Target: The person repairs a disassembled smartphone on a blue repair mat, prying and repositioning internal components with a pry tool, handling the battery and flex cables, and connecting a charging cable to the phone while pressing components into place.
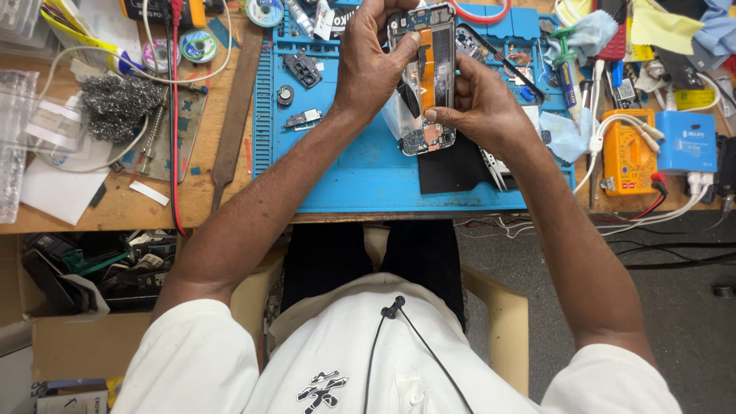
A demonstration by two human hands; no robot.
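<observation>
An opened phone (424, 77) with its back off, showing an orange flex ribbon and circuit parts, is held upright above a blue work mat (345, 169). My left hand (368, 65) grips its left side and top, thumb pressing the ribbon. My right hand (471, 103) holds the phone's right edge and lower part, fingertips on the inner frame. A black rectangular sheet (452, 172) lies on the mat just under the phone.
Small phone parts (303, 70) lie on the mat's left. A metal file (234, 115), steel wool (119, 103), solder spools (198, 46) and a red cable (175, 138) are left. Tweezers (494, 167), an orange multimeter (627, 149), a blue box (686, 142) and cloths (659, 27) are right.
</observation>
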